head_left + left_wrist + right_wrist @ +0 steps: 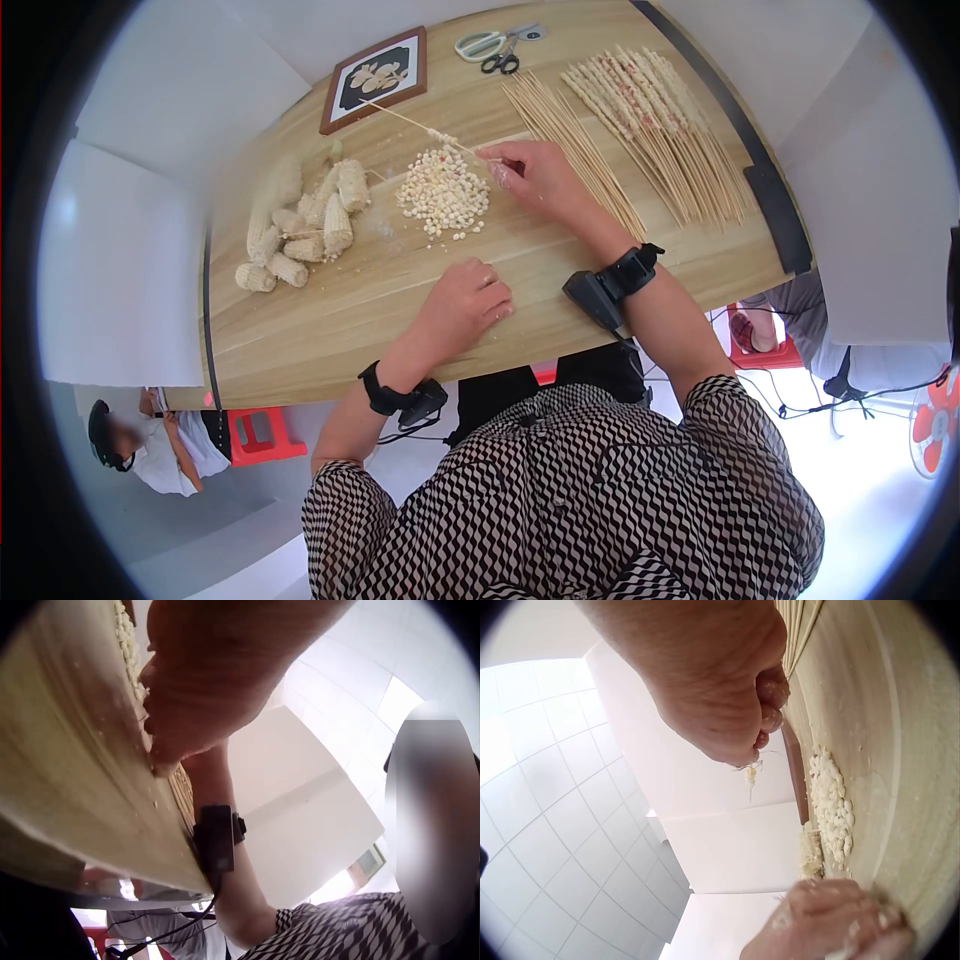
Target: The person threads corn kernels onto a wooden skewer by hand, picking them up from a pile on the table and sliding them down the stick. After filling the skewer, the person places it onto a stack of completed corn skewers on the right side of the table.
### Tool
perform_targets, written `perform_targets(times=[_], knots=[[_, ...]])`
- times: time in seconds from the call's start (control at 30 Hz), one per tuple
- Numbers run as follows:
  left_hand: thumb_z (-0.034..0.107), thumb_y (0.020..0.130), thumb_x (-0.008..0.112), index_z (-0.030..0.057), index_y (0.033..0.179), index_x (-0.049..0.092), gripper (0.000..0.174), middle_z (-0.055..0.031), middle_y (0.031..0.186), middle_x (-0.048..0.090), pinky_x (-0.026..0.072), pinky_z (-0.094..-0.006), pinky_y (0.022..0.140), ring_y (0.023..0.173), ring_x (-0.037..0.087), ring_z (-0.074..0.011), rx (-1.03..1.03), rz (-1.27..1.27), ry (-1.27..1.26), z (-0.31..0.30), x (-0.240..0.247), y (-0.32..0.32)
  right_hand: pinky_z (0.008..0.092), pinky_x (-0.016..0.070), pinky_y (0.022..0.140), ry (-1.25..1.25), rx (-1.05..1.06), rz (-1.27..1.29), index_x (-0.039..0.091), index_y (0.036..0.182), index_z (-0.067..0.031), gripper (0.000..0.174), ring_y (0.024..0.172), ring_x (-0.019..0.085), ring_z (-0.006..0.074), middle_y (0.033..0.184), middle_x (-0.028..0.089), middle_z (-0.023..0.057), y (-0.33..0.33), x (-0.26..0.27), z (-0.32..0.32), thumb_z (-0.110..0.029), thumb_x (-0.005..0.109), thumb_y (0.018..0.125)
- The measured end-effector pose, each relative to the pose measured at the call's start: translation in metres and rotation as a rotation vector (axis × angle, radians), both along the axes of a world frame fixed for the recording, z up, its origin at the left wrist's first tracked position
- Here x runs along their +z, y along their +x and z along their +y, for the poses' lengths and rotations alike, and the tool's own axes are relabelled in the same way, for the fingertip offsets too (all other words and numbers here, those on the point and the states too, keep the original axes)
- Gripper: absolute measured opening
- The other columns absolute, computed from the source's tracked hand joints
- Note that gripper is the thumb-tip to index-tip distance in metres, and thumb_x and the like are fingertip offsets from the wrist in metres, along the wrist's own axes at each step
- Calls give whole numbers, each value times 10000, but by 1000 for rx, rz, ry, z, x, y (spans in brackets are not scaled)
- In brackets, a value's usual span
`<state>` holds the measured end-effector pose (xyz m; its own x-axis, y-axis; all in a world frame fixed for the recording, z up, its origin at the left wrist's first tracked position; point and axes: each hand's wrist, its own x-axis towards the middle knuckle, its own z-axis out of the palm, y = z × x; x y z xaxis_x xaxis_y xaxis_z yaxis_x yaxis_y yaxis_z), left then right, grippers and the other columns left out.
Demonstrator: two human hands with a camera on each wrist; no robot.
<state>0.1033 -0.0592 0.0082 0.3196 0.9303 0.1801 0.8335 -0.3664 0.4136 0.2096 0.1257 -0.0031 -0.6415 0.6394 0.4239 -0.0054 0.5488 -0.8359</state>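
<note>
My right hand (535, 180) grips a thin wooden skewer (395, 113) by its near end. A short cluster of corn kernels (441, 136) is threaded along it. The skewer slants up to the left, over the heap of loose kernels (443, 190) and towards the picture frame. Closer to the table's front edge, my left hand (465, 305) rests with loosely curled fingers. In the right wrist view pale bits stick to the left hand (829, 926). Its palm side is hidden in the head view.
Corn cobs (325, 205) lie piled at the left. Bare skewers (575, 145) and several skewers loaded with kernels (650, 110) lie at the right. Behind are a framed picture (375, 80) and scissors (500, 45). A black strip (775, 215) edges the table's right side.
</note>
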Motion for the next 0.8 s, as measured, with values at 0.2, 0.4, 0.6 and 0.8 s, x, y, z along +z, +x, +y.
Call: perform_targets(times=[0.2, 0.4, 0.6, 0.8], knots=[[100, 764, 644, 36, 836, 611, 102, -120, 854, 596, 441, -387, 717, 825, 559, -281, 525, 35, 379, 29, 10, -49, 257, 422, 559, -56, 13, 18, 652, 1079, -42, 268, 579, 468, 101, 671, 576, 78, 1, -2, -3, -35, 593, 817], [144, 756, 664, 50, 849, 611, 142, -102, 783, 587, 442, -378, 694, 773, 559, -289, 10, -39, 89, 7, 19, -24, 254, 422, 557, -13, 30, 3, 652, 1072, -32, 267, 577, 468, 99, 670, 586, 75, 2, -1, -3, -26, 598, 811], [129, 755, 656, 70, 836, 605, 112, -95, 751, 540, 435, -390, 671, 762, 542, -303, 2, 159, 171, 25, 0, -20, 256, 425, 560, -12, 5, 1, 649, 1076, -34, 276, 578, 470, 106, 681, 598, 92, 1, 2, 0, -23, 601, 805], [105, 773, 632, 88, 965, 617, 193, -104, 952, 601, 422, -423, 764, 932, 556, -309, 418, 214, 302, 56, 3, -60, 263, 430, 561, -15, 3, -3, 649, 1081, -36, 280, 571, 471, 108, 695, 609, 100, 1, 4, 1, -21, 601, 806]])
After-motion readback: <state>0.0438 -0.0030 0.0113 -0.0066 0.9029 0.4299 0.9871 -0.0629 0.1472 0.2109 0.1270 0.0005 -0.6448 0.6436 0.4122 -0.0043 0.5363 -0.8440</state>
